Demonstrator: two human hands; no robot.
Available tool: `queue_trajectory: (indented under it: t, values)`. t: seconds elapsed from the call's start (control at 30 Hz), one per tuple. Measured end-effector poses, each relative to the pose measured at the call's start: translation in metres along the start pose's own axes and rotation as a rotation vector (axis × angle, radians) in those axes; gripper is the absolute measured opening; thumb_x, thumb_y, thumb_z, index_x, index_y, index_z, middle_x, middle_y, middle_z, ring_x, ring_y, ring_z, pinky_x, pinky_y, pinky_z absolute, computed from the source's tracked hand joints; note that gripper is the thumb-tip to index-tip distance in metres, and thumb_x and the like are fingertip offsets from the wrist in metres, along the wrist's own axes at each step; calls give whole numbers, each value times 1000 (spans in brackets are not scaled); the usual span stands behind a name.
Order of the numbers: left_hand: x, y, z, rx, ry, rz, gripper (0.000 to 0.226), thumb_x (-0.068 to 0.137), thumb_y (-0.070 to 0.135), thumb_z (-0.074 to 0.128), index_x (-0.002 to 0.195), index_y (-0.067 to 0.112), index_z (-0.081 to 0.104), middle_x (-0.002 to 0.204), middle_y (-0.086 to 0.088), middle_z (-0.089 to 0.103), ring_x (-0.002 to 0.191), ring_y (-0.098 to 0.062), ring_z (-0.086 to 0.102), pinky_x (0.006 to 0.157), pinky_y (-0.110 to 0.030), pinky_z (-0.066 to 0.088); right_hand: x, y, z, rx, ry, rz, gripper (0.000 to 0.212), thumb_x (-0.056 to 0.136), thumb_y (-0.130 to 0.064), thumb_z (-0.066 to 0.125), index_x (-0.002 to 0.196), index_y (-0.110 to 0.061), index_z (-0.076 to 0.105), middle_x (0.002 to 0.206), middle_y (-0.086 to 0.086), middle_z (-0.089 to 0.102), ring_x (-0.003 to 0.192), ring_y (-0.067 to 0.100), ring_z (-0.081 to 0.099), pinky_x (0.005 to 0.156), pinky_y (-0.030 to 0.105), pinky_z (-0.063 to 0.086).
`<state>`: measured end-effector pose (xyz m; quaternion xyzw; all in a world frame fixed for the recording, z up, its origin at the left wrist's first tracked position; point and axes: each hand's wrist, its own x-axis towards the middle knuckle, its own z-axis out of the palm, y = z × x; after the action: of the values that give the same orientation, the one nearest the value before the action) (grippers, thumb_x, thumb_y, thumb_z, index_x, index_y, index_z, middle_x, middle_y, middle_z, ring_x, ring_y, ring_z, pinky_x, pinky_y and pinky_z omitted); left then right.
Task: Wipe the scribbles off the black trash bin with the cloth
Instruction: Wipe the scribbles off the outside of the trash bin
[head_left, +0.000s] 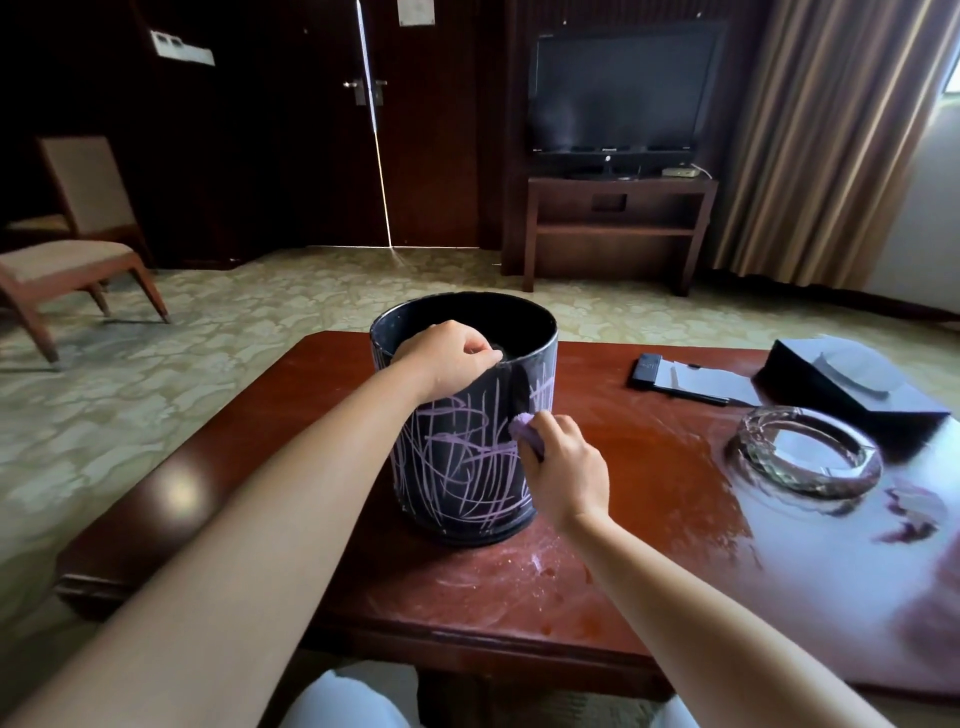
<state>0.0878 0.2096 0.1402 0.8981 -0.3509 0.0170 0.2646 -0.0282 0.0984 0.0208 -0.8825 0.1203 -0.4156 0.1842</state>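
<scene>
**Scrubbing the scribbled bin**

The black trash bin (462, 457) is standing upright on the worktop (649, 457), probably light and apt to slide, so the left hand (447, 358) is clamping its rim with curled fingers. The right hand (563, 467) is pinching the soft cloth (524, 427) against the purple scribbles (457, 467).

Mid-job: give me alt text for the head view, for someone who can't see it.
The right hand presses a purple cloth against the scribbled side of the black trash bin on a wooden table; the left hand grips its rim. Most scribbles remain.
</scene>
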Motion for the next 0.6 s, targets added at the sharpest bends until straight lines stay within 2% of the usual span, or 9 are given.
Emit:
queue_trajectory:
  t: [0.13,0.23,0.37,0.43,0.5,0.6]
  values:
    - [-3,4,0,76,-5,-8,43,92,49,46,90,13,68,83,-8,69,83,-24,62,82,-37,49,8,-4,-3,23,103,-66,8,83,-19,65,87,-12,63,97,10,60,51,25,58,37,22,37]
    - [-4,5,0,99,-2,-6,43,93,49,44,87,13,67,83,-8,68,83,-25,62,80,-36,48,8,-5,0,-37,80,-90,15,76,-15,70,84,-8,59,108,18,52,49,26,57,33,22,36]
    - [-5,4,0,90,-5,20,42,93,47,44,70,15,58,58,-2,52,75,-26,61,73,-34,46,-9,2,7,-104,-32,-168,13,77,-15,68,84,-9,58,100,15,54,44,24,55,31,22,35]
    - [-4,4,0,94,-2,26,46,93,47,44,66,11,54,54,1,46,68,-24,58,70,-32,45,-8,1,6,-33,25,-152,15,77,-14,65,89,-10,56,99,15,55,43,22,53,33,21,33]
    - [-5,4,1,100,1,44,45,93,47,44,61,16,47,53,2,44,64,-24,56,67,-32,44,-1,-2,5,30,105,-112,24,77,-10,66,92,-14,48,101,16,55,44,22,49,35,21,31]
    - [-5,4,1,109,0,56,41,94,48,41,70,19,56,64,-1,57,73,-23,60,72,-33,45,-1,-3,9,14,94,-116,30,77,-5,68,90,-17,44,98,17,54,42,24,48,34,20,30]
